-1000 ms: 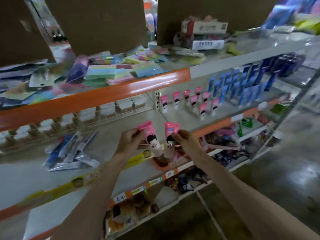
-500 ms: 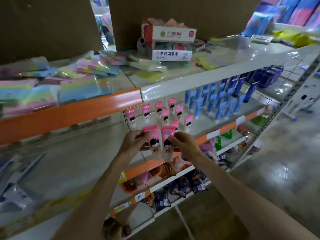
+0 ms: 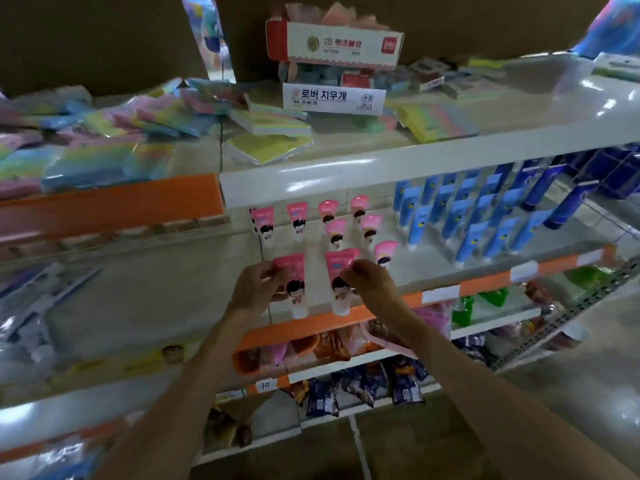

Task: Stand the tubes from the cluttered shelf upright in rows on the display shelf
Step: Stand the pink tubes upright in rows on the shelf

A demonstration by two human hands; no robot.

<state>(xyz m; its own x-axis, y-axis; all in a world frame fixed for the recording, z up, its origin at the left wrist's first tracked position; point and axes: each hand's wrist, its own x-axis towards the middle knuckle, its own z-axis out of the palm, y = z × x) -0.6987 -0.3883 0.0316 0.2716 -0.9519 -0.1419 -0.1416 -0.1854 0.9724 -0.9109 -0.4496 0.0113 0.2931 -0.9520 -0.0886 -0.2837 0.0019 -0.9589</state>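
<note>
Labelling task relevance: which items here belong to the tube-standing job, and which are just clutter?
Job: left hand pinching left pink tube; right hand pinching right pink tube; standing pink tubes; display shelf.
Clutter: pastel pads, labelled box, blue tubes, snack packs.

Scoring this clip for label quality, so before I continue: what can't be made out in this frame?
All head view.
- Whether left-hand tube and right-hand tube, pinched by left hand and right hand, touch the display shelf: blurred.
- Front standing tube: bottom hidden by right hand.
- Cluttered shelf items: motion-blurred.
- Dark blue tubes: cut by right edge.
</note>
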